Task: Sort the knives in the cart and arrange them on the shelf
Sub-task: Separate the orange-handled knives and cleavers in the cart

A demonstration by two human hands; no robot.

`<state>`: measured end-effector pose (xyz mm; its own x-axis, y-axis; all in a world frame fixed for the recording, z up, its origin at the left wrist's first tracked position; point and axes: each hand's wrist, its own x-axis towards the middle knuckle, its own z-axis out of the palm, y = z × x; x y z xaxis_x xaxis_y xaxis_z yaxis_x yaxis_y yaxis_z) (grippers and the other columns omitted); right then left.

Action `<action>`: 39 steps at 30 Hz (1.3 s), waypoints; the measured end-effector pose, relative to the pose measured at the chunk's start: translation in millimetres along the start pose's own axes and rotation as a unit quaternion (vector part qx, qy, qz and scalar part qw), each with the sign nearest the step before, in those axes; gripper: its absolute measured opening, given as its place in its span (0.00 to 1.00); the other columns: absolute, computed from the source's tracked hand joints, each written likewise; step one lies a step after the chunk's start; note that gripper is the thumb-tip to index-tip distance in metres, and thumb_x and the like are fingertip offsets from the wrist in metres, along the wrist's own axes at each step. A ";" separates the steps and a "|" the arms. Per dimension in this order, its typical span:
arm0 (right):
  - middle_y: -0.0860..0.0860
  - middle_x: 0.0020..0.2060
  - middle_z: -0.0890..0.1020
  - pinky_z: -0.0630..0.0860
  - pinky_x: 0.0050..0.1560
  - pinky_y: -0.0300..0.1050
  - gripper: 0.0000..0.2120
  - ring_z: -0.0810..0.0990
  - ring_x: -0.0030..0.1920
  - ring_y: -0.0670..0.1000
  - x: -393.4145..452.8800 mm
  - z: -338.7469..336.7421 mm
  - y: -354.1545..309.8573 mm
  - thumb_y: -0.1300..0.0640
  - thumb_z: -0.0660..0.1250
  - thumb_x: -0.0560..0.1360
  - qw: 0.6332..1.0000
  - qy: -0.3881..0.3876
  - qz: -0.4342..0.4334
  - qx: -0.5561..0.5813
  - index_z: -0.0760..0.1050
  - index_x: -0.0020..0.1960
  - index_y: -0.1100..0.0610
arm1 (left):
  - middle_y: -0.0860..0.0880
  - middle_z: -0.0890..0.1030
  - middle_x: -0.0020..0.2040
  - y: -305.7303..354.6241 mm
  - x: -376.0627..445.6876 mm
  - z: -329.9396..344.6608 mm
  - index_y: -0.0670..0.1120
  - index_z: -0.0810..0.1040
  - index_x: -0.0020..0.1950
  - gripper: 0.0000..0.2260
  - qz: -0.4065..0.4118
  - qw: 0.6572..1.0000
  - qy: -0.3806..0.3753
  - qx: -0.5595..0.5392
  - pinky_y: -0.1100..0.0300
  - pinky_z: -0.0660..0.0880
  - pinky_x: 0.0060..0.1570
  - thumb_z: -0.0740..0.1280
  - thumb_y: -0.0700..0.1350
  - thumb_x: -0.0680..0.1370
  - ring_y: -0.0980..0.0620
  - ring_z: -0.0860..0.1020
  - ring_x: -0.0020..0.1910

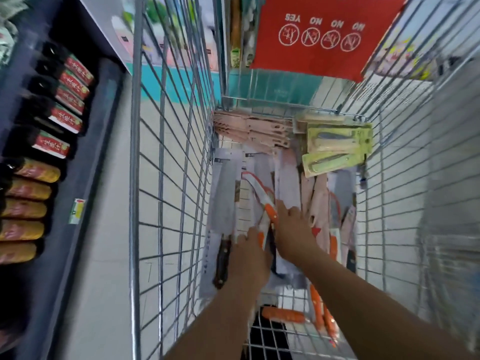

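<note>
Gripping orange-handled knives (262,201), both hands, left hand (250,253), right hand (293,235), wire cart (168,152)

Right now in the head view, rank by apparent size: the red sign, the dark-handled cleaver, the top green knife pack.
1. red sign, though it hangs nearer the camera
2. cleaver
3. green pack

— What is in the wire cart (161,178)?

— Lots of knives. Big cleavers (225,201) lie on the left. Pink knife packs (249,128) and green packs (337,144) sit at the far end.

— What are the hands doing?

— Both are down in the cart. The right hand (293,229) holds an orange-handled knife (262,201). The left hand (250,252) is just beside it and touches another orange and white pack (262,236).

— What else?

— A red sign (322,35) hangs at the far end. Bottles (65,100) lie in rows on a dark shelf (85,178) to the left.
</note>
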<state>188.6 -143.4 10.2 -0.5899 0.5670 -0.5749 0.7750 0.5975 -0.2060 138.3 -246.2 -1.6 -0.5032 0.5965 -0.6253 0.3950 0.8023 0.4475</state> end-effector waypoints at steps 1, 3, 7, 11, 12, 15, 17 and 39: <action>0.60 0.62 0.69 0.67 0.62 0.52 0.30 0.69 0.63 0.62 -2.6 0.5 0.6 0.59 0.60 0.78 1.000 0.002 0.015 0.021 0.51 0.75 0.58 | 0.43 0.74 0.59 0.6 -0.6 4.7 0.48 0.66 0.65 0.14 -0.015 0.999 -0.002 -0.032 0.52 0.71 0.53 0.58 0.49 0.80 0.42 0.73 0.57; 0.62 0.64 0.69 0.67 0.64 0.54 0.31 0.68 0.65 0.62 -5.5 4.2 1.6 0.57 0.63 0.77 0.999 -0.004 0.033 0.035 0.53 0.75 0.59 | 0.42 0.73 0.58 2.6 0.6 12.1 0.45 0.68 0.62 0.13 -0.048 0.997 0.009 -0.065 0.55 0.69 0.46 0.61 0.47 0.79 0.42 0.74 0.54; 0.61 0.65 0.70 0.68 0.64 0.55 0.26 0.69 0.65 0.62 -7.1 8.9 1.9 0.54 0.61 0.78 0.999 0.006 0.021 0.036 0.57 0.72 0.59 | 0.42 0.77 0.53 2.9 8.5 18.8 0.44 0.70 0.56 0.12 -0.097 0.990 0.040 -0.089 0.53 0.75 0.48 0.60 0.52 0.80 0.42 0.77 0.49; 0.60 0.61 0.73 0.71 0.60 0.51 0.17 0.73 0.60 0.60 -10.2 5.8 0.7 0.59 0.60 0.78 0.997 0.025 0.038 0.064 0.66 0.65 0.61 | 0.44 0.78 0.52 5.2 10.7 18.8 0.44 0.71 0.55 0.13 -0.117 0.992 0.027 -0.034 0.51 0.77 0.48 0.58 0.53 0.80 0.44 0.78 0.48; 0.59 0.60 0.73 0.72 0.58 0.50 0.16 0.74 0.59 0.59 -13.0 4.3 1.4 0.58 0.60 0.78 0.995 0.023 0.049 0.081 0.67 0.64 0.61 | 0.43 0.78 0.52 6.3 10.2 18.1 0.43 0.72 0.55 0.13 -0.123 0.992 0.022 -0.028 0.52 0.77 0.48 0.58 0.53 0.80 0.44 0.78 0.49; 0.58 0.59 0.74 0.73 0.53 0.47 0.15 0.76 0.56 0.58 -23.9 0.4 9.9 0.58 0.61 0.78 0.988 0.015 0.077 0.130 0.68 0.63 0.61 | 0.43 0.78 0.52 8.5 7.5 16.7 0.42 0.72 0.54 0.13 -0.139 0.990 -0.004 -0.030 0.55 0.75 0.43 0.66 0.51 0.77 0.44 0.78 0.48; 0.57 0.57 0.74 0.72 0.51 0.47 0.14 0.76 0.55 0.58 -32.0 -4.1 19.5 0.60 0.62 0.77 0.980 0.018 0.094 0.175 0.69 0.61 0.61 | 0.43 0.79 0.50 10.5 3.6 12.9 0.42 0.72 0.53 0.15 -0.148 0.988 -0.012 -0.037 0.57 0.73 0.40 0.70 0.49 0.73 0.45 0.78 0.46; 0.55 0.66 0.68 0.71 0.62 0.53 0.25 0.70 0.63 0.59 -86.0 5.1 62.6 0.58 0.63 0.76 0.967 0.066 0.145 0.199 0.62 0.71 0.55 | 0.46 0.67 0.64 53.1 -36.0 36.4 0.47 0.68 0.67 0.19 -0.071 0.992 0.096 -0.041 0.56 0.69 0.58 0.66 0.45 0.77 0.48 0.66 0.63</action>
<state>289.0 -157.6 42.7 -0.3382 0.7614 -0.5530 0.9225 0.1520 -0.3549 205.4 -225.8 21.4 -0.6899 0.4636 -0.5560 0.2494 0.8732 0.4187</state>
